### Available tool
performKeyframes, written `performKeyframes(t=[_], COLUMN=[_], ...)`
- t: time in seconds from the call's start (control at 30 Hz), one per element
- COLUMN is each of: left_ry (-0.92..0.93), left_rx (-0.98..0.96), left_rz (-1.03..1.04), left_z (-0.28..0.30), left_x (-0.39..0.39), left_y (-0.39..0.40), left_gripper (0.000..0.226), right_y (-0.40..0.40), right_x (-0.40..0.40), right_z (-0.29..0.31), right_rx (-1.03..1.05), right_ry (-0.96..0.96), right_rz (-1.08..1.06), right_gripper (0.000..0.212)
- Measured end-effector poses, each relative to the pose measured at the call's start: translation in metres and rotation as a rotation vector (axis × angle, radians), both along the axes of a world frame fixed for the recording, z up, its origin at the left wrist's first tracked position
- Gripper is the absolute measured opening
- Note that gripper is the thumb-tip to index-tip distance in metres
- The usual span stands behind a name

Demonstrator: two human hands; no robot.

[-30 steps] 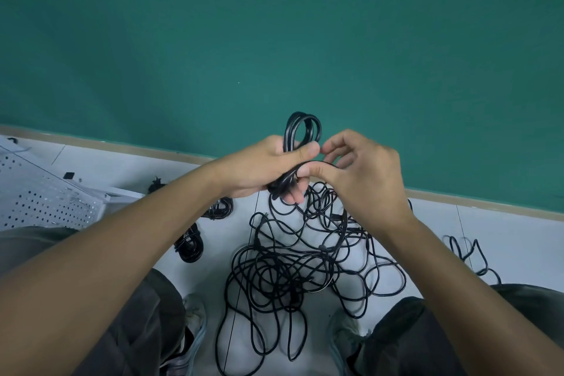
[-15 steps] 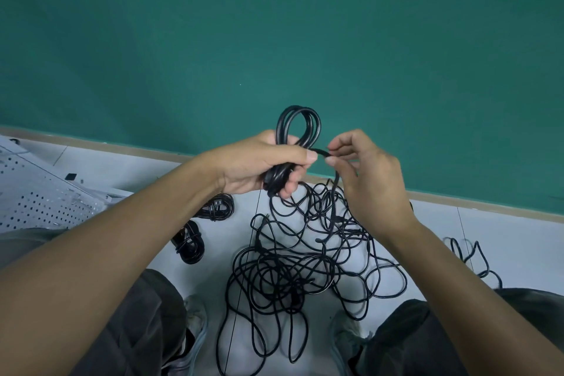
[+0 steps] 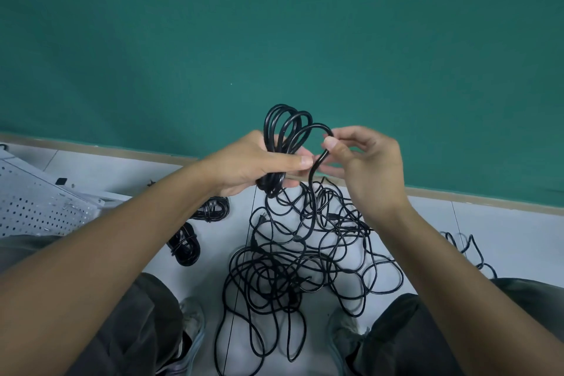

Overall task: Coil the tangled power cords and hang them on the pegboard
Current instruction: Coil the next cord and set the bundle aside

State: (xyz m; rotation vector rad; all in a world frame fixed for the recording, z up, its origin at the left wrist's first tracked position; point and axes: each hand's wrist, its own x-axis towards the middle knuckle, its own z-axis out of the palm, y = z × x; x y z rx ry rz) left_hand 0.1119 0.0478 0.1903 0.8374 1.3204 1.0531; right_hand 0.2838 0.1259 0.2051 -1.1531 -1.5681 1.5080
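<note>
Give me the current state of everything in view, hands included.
Left hand: grips the coil.
Coil: partly wound, held up.
Right hand: pinches the next loop.
Loop: not yet laid on the coil.
Tangled cords: loose on the floor.
Two coiled cords: on the floor, unhung.
Pegboard: lying flat.

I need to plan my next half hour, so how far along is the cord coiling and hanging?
Early. Done: two coiled bundles lie on the floor, not hung. In hand: the left hand grips a partial coil while the right hand pinches its next loop. Left: the big tangle, another loose cord at right, and hanging everything; the pegboard lies flat, with no cords seen on it.
</note>
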Motion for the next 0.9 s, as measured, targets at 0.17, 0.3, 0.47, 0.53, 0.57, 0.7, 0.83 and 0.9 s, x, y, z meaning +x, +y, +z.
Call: performKeyframes(t=[0.17, 0.3, 0.47, 0.53, 0.57, 0.7, 0.83, 0.9], left_ry=[-0.097, -0.117, 0.032, -0.071, -0.133, -0.192, -0.334, -0.373], left_rx=[0.024, 0.033, 0.117, 0.11, 0.1, 0.101, 0.106, 0.1], left_rz=[-0.096, -0.158, -0.098, -0.03, 0.012, 0.199, 0.479, 0.623], left_z=[-0.007, -0.004, -0.01, -0.009, -0.008, 0.002, 0.009, 0.007], left_x=[0.013, 0.015, 0.025, 0.03, 0.031, 0.023, 0.004, -0.006], left_y=[0.0, 0.0, -0.003, -0.004, -0.003, 0.002, 0.01, 0.013], left_gripper=[0.052, 0.045, 0.025, 0.022, 0.027, 0.034, 0.033, 0.034], right_y=[-0.002, -0.001, 0.0, -0.002, -0.004, -0.016, -0.041, -0.052], right_x=[-0.005, -0.005, -0.006, -0.007, -0.007, -0.003, -0.004, -0.005], right_z=[0.005, 0.006, 0.0, -0.002, -0.003, -0.009, -0.029, -0.034], right_rx=[0.021, 0.036, 0.206, 0.293, 0.289, -0.022, -0.152, -0.171], right_ry=[0.051, 0.089, -0.05, -0.109, -0.096, -0.065, -0.271, -0.315], right_rz=[-0.041, -0.043, -0.024, 0.024, 0.076, 0.342, 0.522, 0.582], right_gripper=[0.005, 0.006, 0.008, 0.012, 0.022, 0.072, 0.099, 0.092])
